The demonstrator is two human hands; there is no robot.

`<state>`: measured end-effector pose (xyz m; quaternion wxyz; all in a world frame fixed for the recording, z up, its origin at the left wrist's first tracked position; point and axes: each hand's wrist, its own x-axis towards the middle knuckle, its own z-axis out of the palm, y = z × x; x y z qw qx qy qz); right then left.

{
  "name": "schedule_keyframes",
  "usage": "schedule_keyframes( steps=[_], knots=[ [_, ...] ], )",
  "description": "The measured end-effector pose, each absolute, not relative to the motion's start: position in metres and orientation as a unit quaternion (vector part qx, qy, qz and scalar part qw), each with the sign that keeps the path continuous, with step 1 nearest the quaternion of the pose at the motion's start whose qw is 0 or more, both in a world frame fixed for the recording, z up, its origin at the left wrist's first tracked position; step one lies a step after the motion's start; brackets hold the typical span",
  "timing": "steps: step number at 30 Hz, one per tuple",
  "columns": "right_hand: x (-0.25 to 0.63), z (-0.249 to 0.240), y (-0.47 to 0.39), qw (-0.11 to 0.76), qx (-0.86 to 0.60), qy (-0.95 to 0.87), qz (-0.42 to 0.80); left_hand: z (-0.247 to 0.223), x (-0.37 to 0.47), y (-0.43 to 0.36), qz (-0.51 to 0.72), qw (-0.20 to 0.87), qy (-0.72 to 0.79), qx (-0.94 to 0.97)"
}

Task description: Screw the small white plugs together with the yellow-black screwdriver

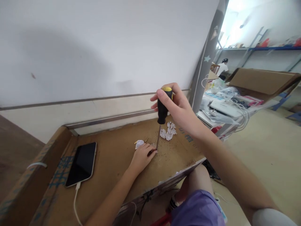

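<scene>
A screwdriver (162, 108) with a black and yellow handle stands nearly upright, its handle wrapped by the fingers of my right hand (175, 102). Its shaft reaches down to the cardboard surface beside the fingertips of my left hand (143, 154). Those fingers are curled low around something small at the tip, too hidden to make out. Just behind my left hand lies a white plastic piece (139, 144), with small brass-coloured strips (147, 139) next to it. Several white plastic parts (169, 135) are grouped to the right of the shaft.
A dark-screened tablet (82, 164) with a white cable lies at the left on the cardboard-covered table (110, 169). A pale wall (94, 62) rises behind. To the right are a cluttered table (223, 108), an open cardboard box (258, 81) and a seated person (222, 68).
</scene>
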<state>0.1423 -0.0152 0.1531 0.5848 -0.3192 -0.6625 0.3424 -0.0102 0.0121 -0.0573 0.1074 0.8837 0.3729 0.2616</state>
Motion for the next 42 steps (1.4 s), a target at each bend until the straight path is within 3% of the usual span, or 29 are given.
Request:
schedule_keyframes(
  steps=[3, 7, 13, 18, 23, 28, 34, 39, 42],
  knots=[
    [0.155, 0.156, -0.015, 0.577, -0.399, -0.695, 0.158, -0.058, -0.010, 0.012, 0.267, 0.106, 0.374, 0.882],
    [0.173, 0.175, -0.025, 0.419, -0.545, -0.721, -0.083, -0.059, -0.010, 0.013, 0.269, 0.103, 0.372, 0.882],
    [0.178, 0.203, -0.037, 0.236, -0.479, -0.845, -0.027, -0.061, -0.010, 0.013, 0.267, 0.108, 0.376, 0.881],
    [0.162, 0.204, -0.040, 0.178, -0.532, -0.800, -0.210, -0.061, -0.010, 0.014, 0.258, 0.116, 0.378, 0.881],
    [0.158, 0.217, -0.037, 0.099, -0.456, -0.881, -0.079, -0.061, -0.010, 0.013, 0.259, 0.118, 0.388, 0.876],
    [0.160, 0.223, -0.031, 0.049, -0.560, -0.798, -0.219, -0.059, -0.009, 0.010, 0.250, 0.125, 0.400, 0.872],
    [0.166, 0.231, -0.033, 0.002, -0.476, -0.879, -0.044, -0.056, -0.007, 0.007, 0.233, 0.118, 0.416, 0.871],
    [0.163, 0.229, -0.034, 0.016, -0.512, -0.835, -0.199, -0.055, -0.004, 0.002, 0.223, 0.117, 0.442, 0.861],
    [0.161, 0.232, -0.030, -0.003, -0.433, -0.896, -0.093, -0.052, -0.001, 0.000, 0.215, 0.125, 0.460, 0.853]
  ],
)
